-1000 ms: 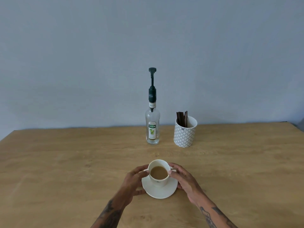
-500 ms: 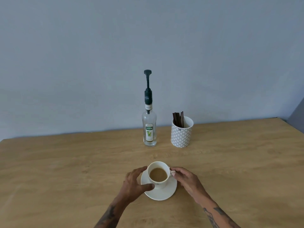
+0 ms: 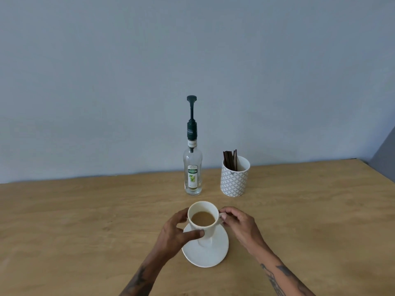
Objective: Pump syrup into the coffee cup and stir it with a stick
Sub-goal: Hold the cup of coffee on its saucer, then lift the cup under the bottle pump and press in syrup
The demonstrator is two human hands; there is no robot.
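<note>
A white coffee cup [image 3: 207, 229] filled with light brown coffee is held slightly above or on a white saucer [image 3: 208, 254] near the table's front. My left hand [image 3: 175, 233] wraps the cup's left side, thumb on its front wall. My right hand [image 3: 240, 226] pinches the cup's handle on the right. Behind the cup stands a clear syrup bottle [image 3: 192, 174] with a dark green pump top [image 3: 191, 100], upright and untouched. To its right a patterned white holder [image 3: 234, 179] carries several dark stir sticks [image 3: 230, 160].
The wooden table [image 3: 85, 221] runs to a pale blue-grey wall behind the bottle. The table's right edge shows at the far right, with a darker wall [image 3: 386, 154] beyond it.
The cup has tilted or risen a little off the saucer's middle, toward the bottle. My left thumb has come around onto the cup's front. The camera view has shifted slightly.
</note>
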